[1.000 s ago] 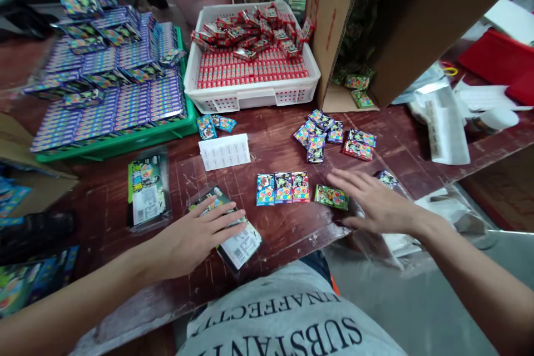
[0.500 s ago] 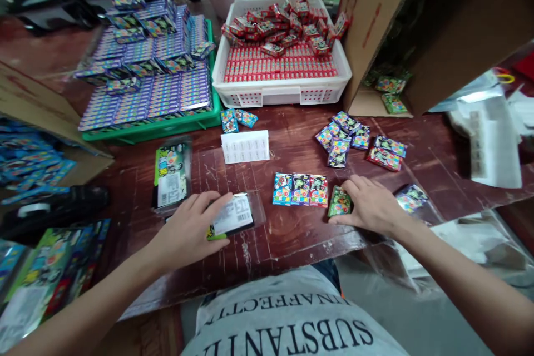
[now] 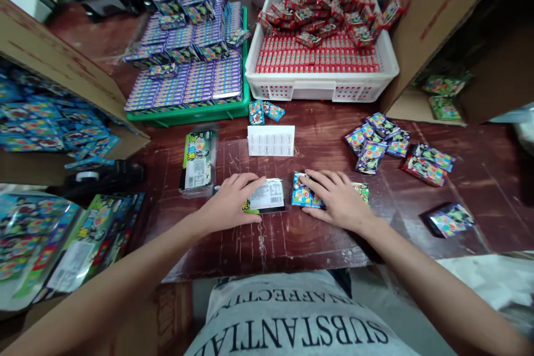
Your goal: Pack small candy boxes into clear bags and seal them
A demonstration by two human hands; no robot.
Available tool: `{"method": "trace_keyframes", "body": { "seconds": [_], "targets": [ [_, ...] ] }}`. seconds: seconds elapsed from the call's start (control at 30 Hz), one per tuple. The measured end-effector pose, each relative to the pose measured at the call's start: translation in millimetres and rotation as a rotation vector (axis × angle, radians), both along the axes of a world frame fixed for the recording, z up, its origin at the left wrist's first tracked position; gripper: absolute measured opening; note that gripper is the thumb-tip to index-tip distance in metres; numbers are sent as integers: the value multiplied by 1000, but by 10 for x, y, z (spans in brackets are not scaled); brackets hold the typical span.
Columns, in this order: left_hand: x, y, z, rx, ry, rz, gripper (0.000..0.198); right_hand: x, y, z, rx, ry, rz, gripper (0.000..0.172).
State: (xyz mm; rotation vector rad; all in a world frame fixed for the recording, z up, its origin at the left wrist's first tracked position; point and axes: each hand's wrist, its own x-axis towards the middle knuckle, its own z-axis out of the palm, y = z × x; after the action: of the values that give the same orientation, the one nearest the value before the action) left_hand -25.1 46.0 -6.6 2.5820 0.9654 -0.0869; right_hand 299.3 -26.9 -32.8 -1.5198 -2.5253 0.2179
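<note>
My left hand grips a flat clear plastic pouch with a black and green card and a white barcode label, fingers over its top and thumb at the lower edge. Just to its right, my right hand spans a row of small printed boxes, fingers at the upper edge and thumb below. A blue box shows at the row's left end and a green box at its right; the middle ones are mostly covered. Beside my left hand lies a similar labelled pouch.
Behind stand a green tray of purple boxes and a white basket of red boxes. A folded white sticker sheet is in front. Loose purple boxes lie right. Cardboard cartons flank the table; stacked pouches lie left.
My right hand has moved left from the green box to cover the whole row. The row now sits close to the pouch under my left hand. The view has shifted left.
</note>
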Motion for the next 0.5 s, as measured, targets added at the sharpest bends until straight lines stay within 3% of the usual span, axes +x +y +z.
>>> {"method": "trace_keyframes", "body": {
  "seconds": [0.17, 0.5],
  "targets": [
    [51, -37, 32, -24, -20, 3, 92, 14, -35, 32, 88, 140, -236, 62],
    [200, -21, 30, -81, -71, -9, 93, -31, -94, 79, -142, 98, 47, 63]
  ]
}}
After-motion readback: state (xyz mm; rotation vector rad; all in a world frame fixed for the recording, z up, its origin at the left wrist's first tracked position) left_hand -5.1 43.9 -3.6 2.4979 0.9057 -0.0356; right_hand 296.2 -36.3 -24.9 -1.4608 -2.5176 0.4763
